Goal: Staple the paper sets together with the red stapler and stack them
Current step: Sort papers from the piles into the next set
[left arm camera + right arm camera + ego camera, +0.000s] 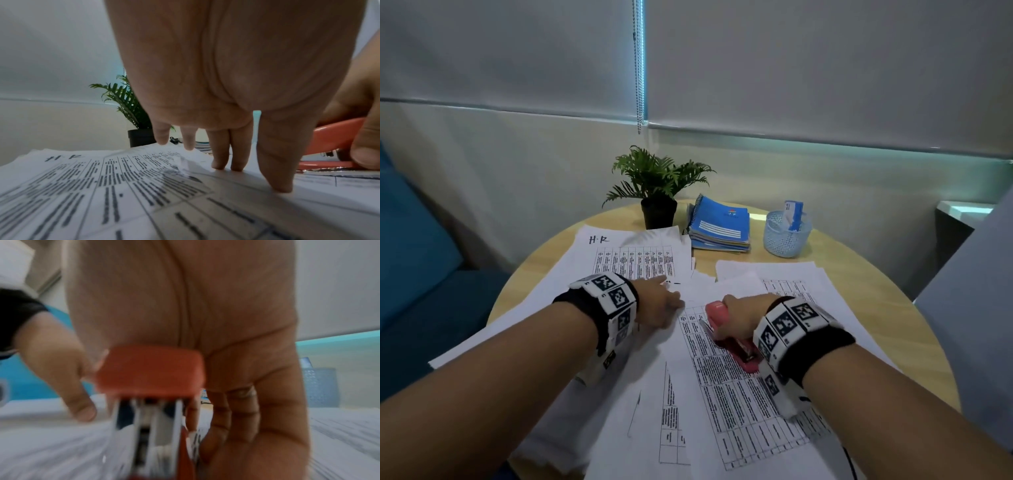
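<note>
Printed paper sheets (726, 387) with tables lie spread over the round wooden table (887, 274). My right hand (744, 317) grips the red stapler (722, 322), which sits on the top sheet near its far edge; the stapler (152, 369) fills the right wrist view, blurred. My left hand (659, 303) lies flat just left of it, straight fingers (275, 164) pressing the paper (102, 186) down. The stapler (337, 139) shows at the right of the left wrist view. A sheet marked "H-R" (626, 253) lies farther back.
A potted plant (657, 192) stands at the table's far side, with a stack of blue notebooks (720, 226) and a pale blue mesh cup (786, 233) to its right. A blue seat (417, 257) is on the left. More sheets (808, 277) lie at the right.
</note>
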{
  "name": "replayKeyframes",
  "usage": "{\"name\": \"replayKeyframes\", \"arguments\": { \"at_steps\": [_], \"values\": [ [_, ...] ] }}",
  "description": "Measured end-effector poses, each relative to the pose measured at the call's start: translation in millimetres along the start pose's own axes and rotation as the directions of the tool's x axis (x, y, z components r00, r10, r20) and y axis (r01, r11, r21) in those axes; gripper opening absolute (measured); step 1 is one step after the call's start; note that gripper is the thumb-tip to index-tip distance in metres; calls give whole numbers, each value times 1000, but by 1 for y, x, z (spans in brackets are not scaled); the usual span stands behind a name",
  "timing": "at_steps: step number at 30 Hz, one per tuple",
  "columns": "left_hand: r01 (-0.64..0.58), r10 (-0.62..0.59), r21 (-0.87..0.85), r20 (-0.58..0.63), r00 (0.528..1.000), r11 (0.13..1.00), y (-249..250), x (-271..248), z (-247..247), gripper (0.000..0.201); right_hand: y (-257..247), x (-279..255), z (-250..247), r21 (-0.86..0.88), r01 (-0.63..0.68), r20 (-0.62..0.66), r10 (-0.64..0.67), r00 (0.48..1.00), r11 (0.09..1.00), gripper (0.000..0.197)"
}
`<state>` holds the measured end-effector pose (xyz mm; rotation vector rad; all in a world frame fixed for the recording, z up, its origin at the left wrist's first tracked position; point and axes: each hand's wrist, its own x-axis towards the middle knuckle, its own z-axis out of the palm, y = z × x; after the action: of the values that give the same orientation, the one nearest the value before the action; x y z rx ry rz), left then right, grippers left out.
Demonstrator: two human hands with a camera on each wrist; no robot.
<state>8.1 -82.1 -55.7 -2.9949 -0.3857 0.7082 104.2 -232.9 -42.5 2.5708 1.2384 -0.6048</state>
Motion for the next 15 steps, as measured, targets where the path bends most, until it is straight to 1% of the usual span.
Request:
{"name": "replayKeyframes", "arguments": {
  "at_steps": [1,2,3,4,6,8,9,12,15],
  "values": [
    [-6,6,7,8,1000,1000,-1,0,-1,46,0,-1,3,-48,8,-5,-9,1000,999,47],
    [-31,31,-28,-2,1000,999,-1,1,-1,42,0,3,6,-57,9,9,-9,1000,998,46],
    [-24,24,-67,2,1000,997,-1,-1,-4,40,-1,10,9,-50,6,12,-6,1000,999,44],
    [-38,36,-103,-15,999,994,-4,1,-2,40,-3,17,10,-36,-9,8,9,1000,999,43],
    [-47,48,-170,1,999,984,-8,2,-1,39,-8,29,11,-9,-14,-11,14,1000,1000,41],
    [-52,55,-206,9,998,977,-9,0,1,42,-13,38,9,-10,9,-29,-9,1000,1000,32],
    [-37,39,-214,6,999,976,-9,0,1,45,-15,41,8,-11,21,-36,-21,999,1000,31],
    [-20,13,-218,-35,999,976,-6,-3,0,55,-18,51,6,-18,17,-36,-17,999,1000,38],
    [-54,51,-148,-23,998,988,-4,-2,0,58,-20,52,4,-30,9,-29,-9,1000,1000,41]
  ]
}}
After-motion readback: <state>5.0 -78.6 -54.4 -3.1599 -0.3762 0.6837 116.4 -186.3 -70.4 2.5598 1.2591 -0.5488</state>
